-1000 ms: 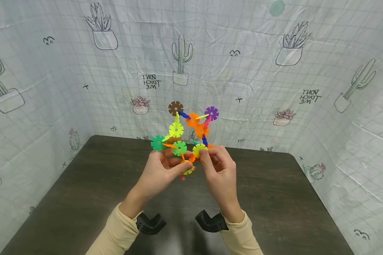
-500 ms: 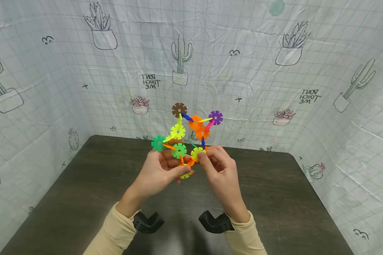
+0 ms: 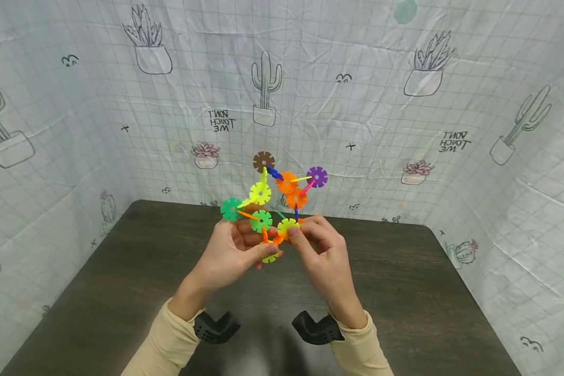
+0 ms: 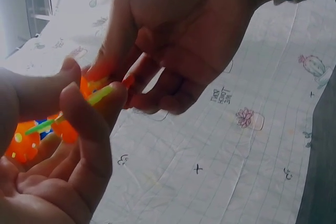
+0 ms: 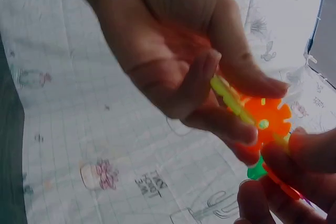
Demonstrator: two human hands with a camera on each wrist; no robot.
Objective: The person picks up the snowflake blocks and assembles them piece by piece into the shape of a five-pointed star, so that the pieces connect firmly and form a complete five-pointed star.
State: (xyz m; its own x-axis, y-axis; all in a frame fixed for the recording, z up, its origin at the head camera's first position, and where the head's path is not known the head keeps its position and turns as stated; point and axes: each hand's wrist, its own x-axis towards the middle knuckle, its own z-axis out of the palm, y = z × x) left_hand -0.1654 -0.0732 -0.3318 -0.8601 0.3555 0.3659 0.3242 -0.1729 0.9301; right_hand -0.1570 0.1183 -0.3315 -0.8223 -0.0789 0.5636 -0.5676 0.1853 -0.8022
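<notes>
A ring of notched plastic snowflake discs in several colours is held up between both hands. In the head view, a brown disc (image 3: 258, 159) tops it, a purple disc (image 3: 320, 180) is at upper right, and a teal disc (image 3: 227, 206) at left. The left hand (image 3: 227, 256) pinches the lowest yellow disc (image 3: 269, 258), thumb across its front. Its other fingers lie behind a green disc (image 3: 258, 225). The right hand (image 3: 323, 253) pinches another yellow disc (image 3: 284, 228); an orange connecting disc (image 3: 279, 239), edge-on, sits between. In the right wrist view, fingers partly cover an orange disc (image 5: 278, 111).
A dark wooden table (image 3: 272, 339) lies beneath the hands. Behind and at both sides hangs a pale sheet (image 3: 310, 115) printed with cacti. Black curved brackets, one of them the left bracket (image 3: 216, 329), jut inward from both wrists.
Both hands keep their pinch on the ring. The right-hand yellow disc has shifted slightly down and left, and the purple disc slightly down and right. The lowest disc has moved slightly left.
</notes>
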